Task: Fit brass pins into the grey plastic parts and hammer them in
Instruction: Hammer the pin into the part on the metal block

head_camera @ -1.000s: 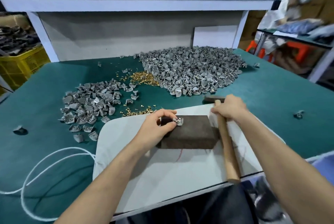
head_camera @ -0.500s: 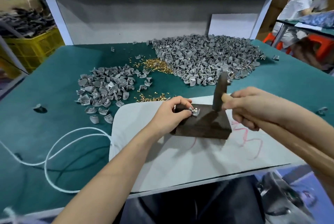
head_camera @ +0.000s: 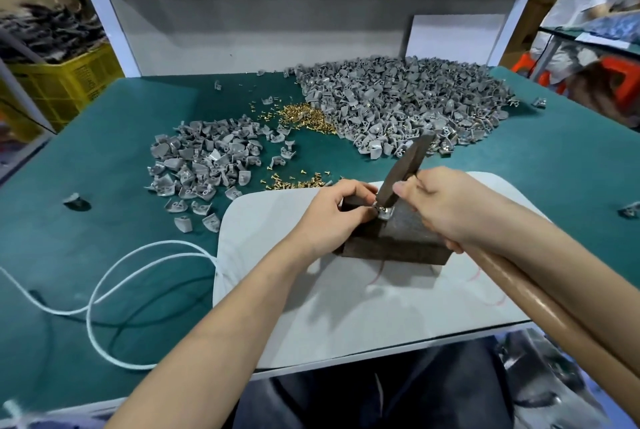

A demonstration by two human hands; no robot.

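room: workshop bay; a white shelf frame (head_camera: pixel 104 13) stands over the table, with a grey back panel (head_camera: pixel 277 20) behind it.
table (head_camera: pixel 86 255): covered in a dark green mat; a white pad (head_camera: pixel 346 307) with rounded corners lies at the near edge.
left of table: yellow crate (head_camera: pixel 65 82) with dark, blurred stock above it.
right of table: a neighbouring bench and an orange stool (head_camera: pixel 540 68), both blurred.
large heap (head_camera: pixel 398 99): grey plastic parts, far centre-right of the mat.
small heap (head_camera: pixel 204 158): more grey parts, left of centre, well apart from the large heap.
brass pins (head_camera: pixel 306 117): a pile against the large heap's left edge; a thinner scatter (head_camera: pixel 294 183) lies just beyond the pad.
strays: single part (head_camera: pixel 74 200) on the left of the mat, another (head_camera: pixel 628 210) at the far right.
cord (head_camera: pixel 104 290): white, looping over the mat left of the pad.
block (head_camera: pixel 398 245): dark, sits on the pad, partly hidden by both forearms.
work part (head_camera: pixel 384 213): one grey part on the block's top, between the two hands.
left grip (head_camera: pixel 332 217): fingers curled, pinching the work part from the left.
right grip (head_camera: pixel 446 207): clenched round the hammer handle (head_camera: pixel 519 290), close under the head.
hammer head (head_camera: pixel 405 169): dark, tilted, lower end down at the work part; the pin under it is too small to make out.
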